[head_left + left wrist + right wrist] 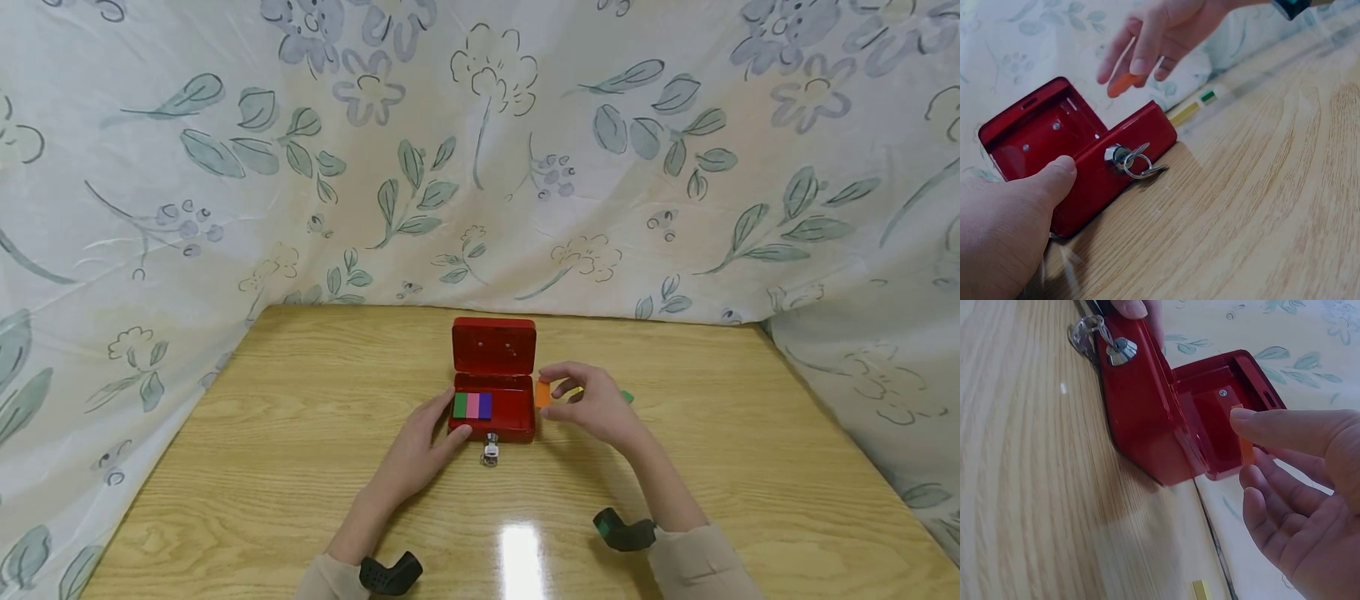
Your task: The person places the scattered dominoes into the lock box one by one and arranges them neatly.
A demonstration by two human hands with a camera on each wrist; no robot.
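Observation:
A small red cash box stands on the table with its lid raised. Inside, at its left end, lie a green block, a pink block and a purple block side by side. My left hand grips the left end of the box, thumb on the front wall. Just off the box's right end, my right hand pinches a thin orange block between thumb and fingertips, raised above the table. Keys on a ring hang from the front lock.
Beyond the right hand, a yellow block and another green block lie on the wooden table, partly hidden in the head view. Floral cloth hangs behind the table and at both sides.

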